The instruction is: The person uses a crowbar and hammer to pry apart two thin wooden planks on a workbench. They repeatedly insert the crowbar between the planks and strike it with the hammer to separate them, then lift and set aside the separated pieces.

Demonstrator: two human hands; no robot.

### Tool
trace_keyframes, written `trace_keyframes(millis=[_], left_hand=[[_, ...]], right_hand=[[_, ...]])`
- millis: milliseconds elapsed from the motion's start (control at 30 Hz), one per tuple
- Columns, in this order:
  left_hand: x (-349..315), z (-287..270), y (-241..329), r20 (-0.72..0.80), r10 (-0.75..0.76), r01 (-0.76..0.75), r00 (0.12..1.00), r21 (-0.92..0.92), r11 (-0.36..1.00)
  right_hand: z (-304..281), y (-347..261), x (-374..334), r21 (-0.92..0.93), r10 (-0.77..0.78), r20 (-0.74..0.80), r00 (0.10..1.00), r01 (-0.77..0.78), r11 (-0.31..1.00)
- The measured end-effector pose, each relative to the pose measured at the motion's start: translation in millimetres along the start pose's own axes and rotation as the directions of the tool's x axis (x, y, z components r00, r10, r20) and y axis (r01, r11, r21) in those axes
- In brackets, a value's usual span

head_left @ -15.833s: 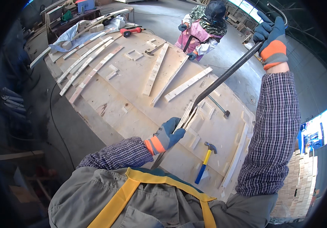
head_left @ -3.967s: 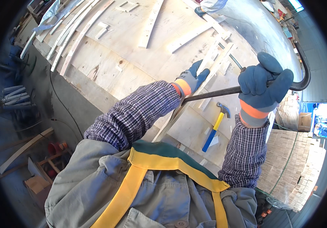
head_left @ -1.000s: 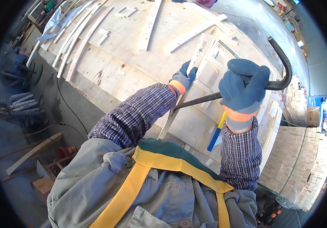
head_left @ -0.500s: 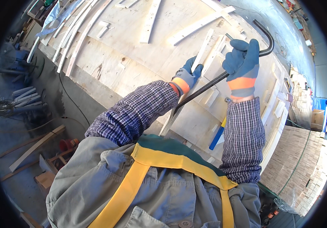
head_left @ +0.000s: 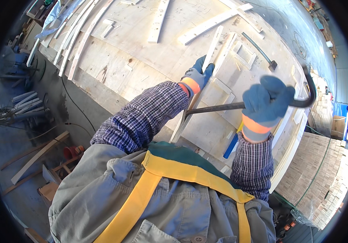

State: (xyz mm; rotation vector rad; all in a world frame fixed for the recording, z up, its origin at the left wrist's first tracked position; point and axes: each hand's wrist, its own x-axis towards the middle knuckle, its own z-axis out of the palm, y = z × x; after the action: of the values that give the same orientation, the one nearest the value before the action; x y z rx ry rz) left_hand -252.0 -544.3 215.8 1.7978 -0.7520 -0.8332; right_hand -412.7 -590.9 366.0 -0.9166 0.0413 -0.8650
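My left hand (head_left: 198, 77), in a blue and grey glove with an orange cuff, is closed round a narrow wooden strip (head_left: 213, 45). The strip runs from above the hand down toward my waist. In my right hand (head_left: 266, 99), gloved alike and slightly blurred, is a black crowbar (head_left: 218, 108). Its hooked end sticks out to the right of my fist. The bar's other end reaches left to the strip, below my left hand; whether it is wedged under the wood I cannot tell. A hammer with a blue and yellow handle (head_left: 231, 146) lies beside my right forearm, its head hidden.
Plywood (head_left: 137, 69) spreads before me, with loose battens (head_left: 159, 20) and crossed strips (head_left: 212, 25) on it. A dark-headed hammer-like tool (head_left: 259, 50) lies beyond my right hand. Stacked wood blocks (head_left: 307, 170) stand at the right. Boards (head_left: 40, 156) lie on the floor at left.
My right hand has moved down and to the right with the crowbar, swinging the bar nearer to level. The dark-headed tool has come into view. My left hand stays on the strip.
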Motion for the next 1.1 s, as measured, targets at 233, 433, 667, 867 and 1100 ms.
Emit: trace_keyframes(millis=[233, 433, 667, 867, 1100], left_hand=[[-0.9, 1.3, 2.7, -0.011, 0.028, -0.028, 1.0, -0.051, 0.998], [-12.1, 9.8, 12.4, -0.074, 0.066, -0.068, 0.995, -0.026, 0.997], [-3.8, 8.8, 17.6, 0.054, -0.11, 0.119, 0.992, -0.212, 0.97], [6.0, -20.7, -3.1, 0.454, -0.203, 0.407, 0.867, -0.414, 0.814], [-41.2, -18.9, -7.6, 0.564, 0.035, 0.333, 0.825, -0.535, 0.777]], right_hand=[[-50.0, -16.4, -49.7, -0.003, -0.122, 0.047, 0.991, 0.122, 0.993], [-73.2, -34.6, -61.2, 0.111, -0.061, 0.005, 0.998, 0.06, 0.992], [-55.4, -42.5, -77.4, 0.021, -0.107, 0.056, 0.993, 0.106, 0.994], [-30.2, -59.1, -109.3, -0.009, -0.152, 0.112, 0.982, 0.154, 0.988], [-10.8, -65.4, -145.0, -0.016, -0.224, 0.036, 0.974, 0.225, 0.974]])
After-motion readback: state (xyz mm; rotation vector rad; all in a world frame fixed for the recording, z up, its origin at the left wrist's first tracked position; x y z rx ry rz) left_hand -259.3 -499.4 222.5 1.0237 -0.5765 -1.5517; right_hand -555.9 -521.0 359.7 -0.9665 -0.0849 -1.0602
